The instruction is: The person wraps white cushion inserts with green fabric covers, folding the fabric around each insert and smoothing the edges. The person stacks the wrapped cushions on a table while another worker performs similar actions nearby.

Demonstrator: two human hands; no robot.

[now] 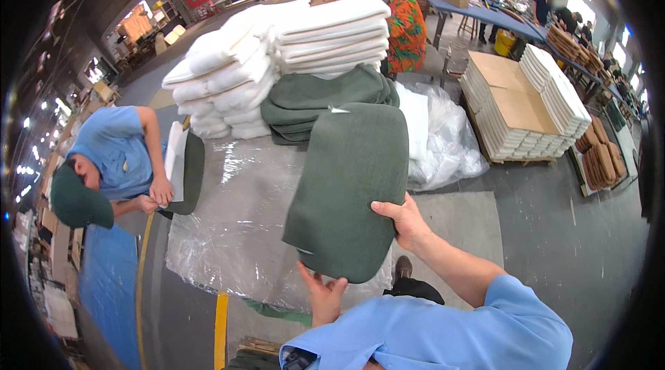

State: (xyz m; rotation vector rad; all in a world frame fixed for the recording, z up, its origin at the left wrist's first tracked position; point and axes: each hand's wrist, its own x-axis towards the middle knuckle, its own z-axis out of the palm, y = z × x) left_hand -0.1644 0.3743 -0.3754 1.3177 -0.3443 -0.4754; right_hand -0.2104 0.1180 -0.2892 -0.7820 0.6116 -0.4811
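Dark green fabric cushion [350, 190]: flat, roughly rectangular, right-hand corners rounded, small white patches at both left corners. Broad face visible, faintly creased; held lengthwise, far end slightly rightward, across the plastic-covered bench [228, 231].

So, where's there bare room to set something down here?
The plastic sheet lies bare between the green piece at left and the held green cover. Its far side is crowded with white stacks and a green pile.
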